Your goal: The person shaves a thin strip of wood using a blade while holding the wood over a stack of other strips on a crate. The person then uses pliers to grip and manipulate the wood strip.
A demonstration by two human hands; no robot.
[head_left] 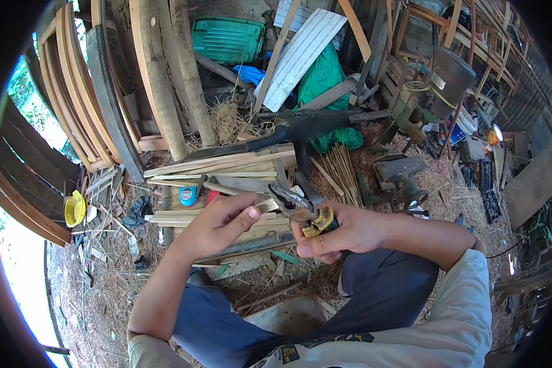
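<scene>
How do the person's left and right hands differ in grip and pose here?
The left hand seems to pinch a thin pale piece at the fingertips, while the right hand wraps around yellow-and-black-handled pliers. The left hand's forearm rises steeply; the right hand's comes in nearly level from the side. Both are bare and close together.

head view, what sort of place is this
Most likely a rough woodworking shed: tall wooden frames stand at the left, thin wooden strips lie just beyond the hands, and what look like wood shavings litter the ground.
</scene>
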